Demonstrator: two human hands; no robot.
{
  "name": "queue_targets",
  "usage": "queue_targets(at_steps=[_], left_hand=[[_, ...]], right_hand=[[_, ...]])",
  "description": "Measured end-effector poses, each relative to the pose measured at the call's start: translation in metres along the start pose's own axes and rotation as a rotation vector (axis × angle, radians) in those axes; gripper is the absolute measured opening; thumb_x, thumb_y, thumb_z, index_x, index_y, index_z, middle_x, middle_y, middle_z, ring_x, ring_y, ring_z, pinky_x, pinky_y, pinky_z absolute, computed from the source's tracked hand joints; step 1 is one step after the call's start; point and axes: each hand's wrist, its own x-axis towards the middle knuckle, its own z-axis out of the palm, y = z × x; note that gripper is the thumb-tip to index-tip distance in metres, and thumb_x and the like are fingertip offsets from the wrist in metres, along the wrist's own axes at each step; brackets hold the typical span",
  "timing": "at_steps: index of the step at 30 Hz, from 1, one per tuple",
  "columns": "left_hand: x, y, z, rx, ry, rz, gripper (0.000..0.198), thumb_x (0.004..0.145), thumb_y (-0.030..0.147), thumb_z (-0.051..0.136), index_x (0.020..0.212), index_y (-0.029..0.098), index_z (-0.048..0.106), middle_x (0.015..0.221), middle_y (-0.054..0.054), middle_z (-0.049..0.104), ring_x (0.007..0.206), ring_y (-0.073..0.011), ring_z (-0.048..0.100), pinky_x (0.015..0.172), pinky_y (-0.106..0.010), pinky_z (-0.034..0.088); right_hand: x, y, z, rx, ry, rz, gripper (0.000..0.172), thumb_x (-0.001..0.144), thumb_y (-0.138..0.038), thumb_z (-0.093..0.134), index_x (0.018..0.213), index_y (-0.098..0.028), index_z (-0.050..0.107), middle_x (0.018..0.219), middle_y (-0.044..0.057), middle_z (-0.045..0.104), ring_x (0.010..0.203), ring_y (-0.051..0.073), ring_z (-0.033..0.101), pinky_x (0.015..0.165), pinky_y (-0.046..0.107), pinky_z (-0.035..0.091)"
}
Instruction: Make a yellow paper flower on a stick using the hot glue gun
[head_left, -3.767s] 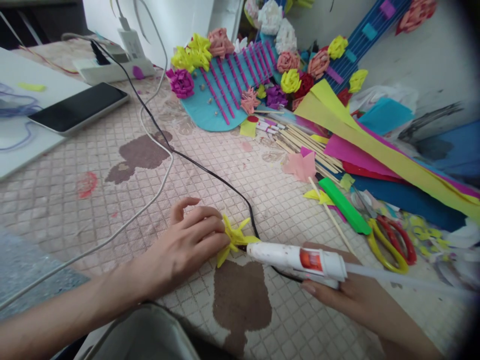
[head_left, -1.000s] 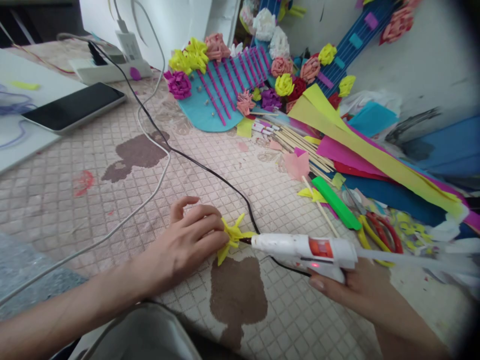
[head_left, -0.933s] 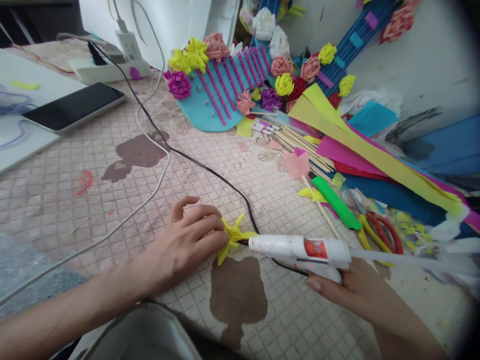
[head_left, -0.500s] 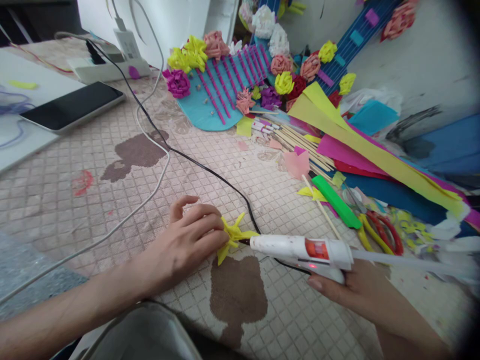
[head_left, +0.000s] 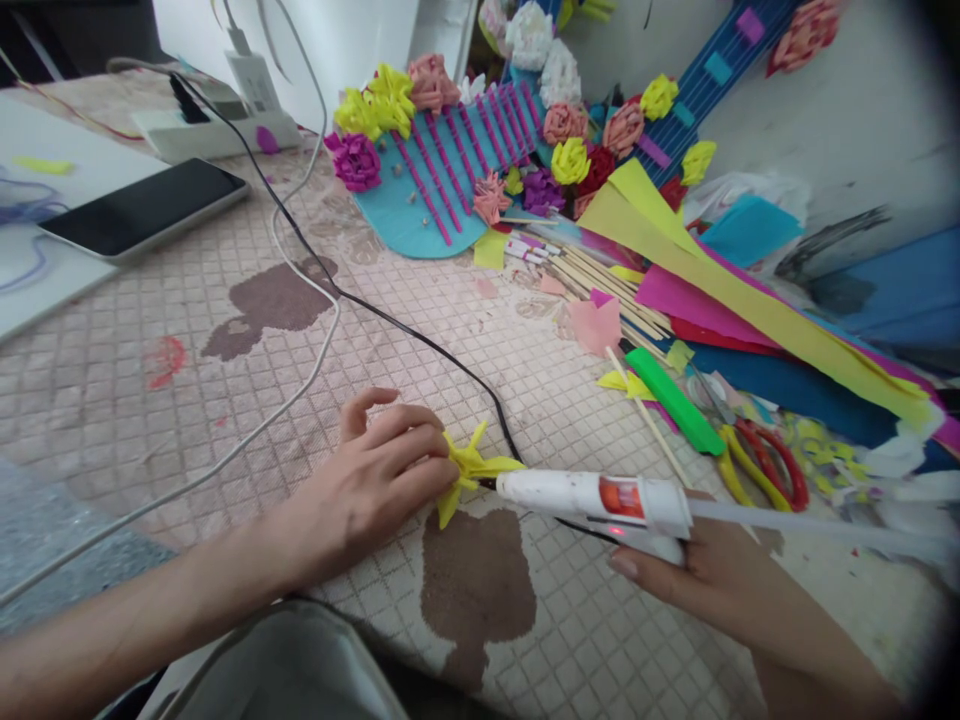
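My left hand (head_left: pixel 386 470) has its fingers closed on a yellow paper flower (head_left: pixel 471 462) whose pointed petals stick out past the fingertips. From the right, my right hand (head_left: pixel 712 570) grips a white glue gun (head_left: pixel 577 497) with an orange window and a small glowing red light. Its dark nozzle tip (head_left: pixel 487 484) reaches in among the petals; whether it touches them I cannot tell. A long translucent glue stick (head_left: pixel 780 517) juts from the gun's back end. Most of the gun's handle is hidden by my right hand.
A black cable (head_left: pixel 420 335) and a white cable (head_left: pixel 300 385) cross the patterned tablecloth. At right lie scissors (head_left: pixel 757 470), a green cutter (head_left: pixel 675 400), wooden sticks (head_left: pixel 592 290) and coloured paper sheets (head_left: pixel 750 290). A flower-covered blue guitar shape (head_left: pixel 420 210) stands behind; a phone (head_left: pixel 150 210) lies left.
The glue gun and my right hand have shifted very slightly left, toward the flower. My left hand keeps its hold on the flower, almost unmoved.
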Motion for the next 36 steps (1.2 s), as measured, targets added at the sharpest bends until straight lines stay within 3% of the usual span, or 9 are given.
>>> queue_targets(at_steps=[7, 21, 36], left_hand=[[0.0009, -0.0006, 0.0005, 0.01, 0.008, 0.01, 0.018, 0.096, 0.018, 0.042, 0.092, 0.02, 0.059, 0.09, -0.001, 0.064, 0.098, -0.0188, 0.051, 0.098, -0.044, 0.021], [0.0007, -0.0005, 0.0002, 0.017, -0.026, 0.007, 0.013, 0.095, 0.018, 0.046, 0.093, 0.021, 0.059, 0.091, -0.001, 0.064, 0.1, -0.0191, 0.051, 0.097, -0.043, 0.022], [0.0013, -0.0014, 0.0005, -0.015, -0.026, -0.002, 0.012, 0.093, 0.016, 0.049, 0.093, 0.021, 0.06, 0.092, -0.001, 0.064, 0.099, -0.0189, 0.05, 0.096, -0.042, 0.023]], right_hand=[[0.0029, -0.0021, 0.0048, 0.048, 0.075, -0.008, 0.029, 0.081, -0.037, 0.058, 0.106, -0.025, 0.068, 0.084, 0.003, 0.071, 0.076, 0.021, 0.067, 0.063, 0.03, 0.056], [0.0059, -0.0054, 0.0097, 0.03, -0.03, -0.002, 0.024, 0.087, -0.04, 0.05, 0.098, -0.023, 0.063, 0.088, 0.004, 0.068, 0.08, 0.02, 0.064, 0.064, 0.03, 0.054], [0.0069, -0.0072, 0.0042, -0.063, -0.012, -0.087, 0.023, 0.088, -0.038, 0.049, 0.102, -0.025, 0.062, 0.084, 0.001, 0.067, 0.074, 0.017, 0.063, 0.064, 0.026, 0.051]])
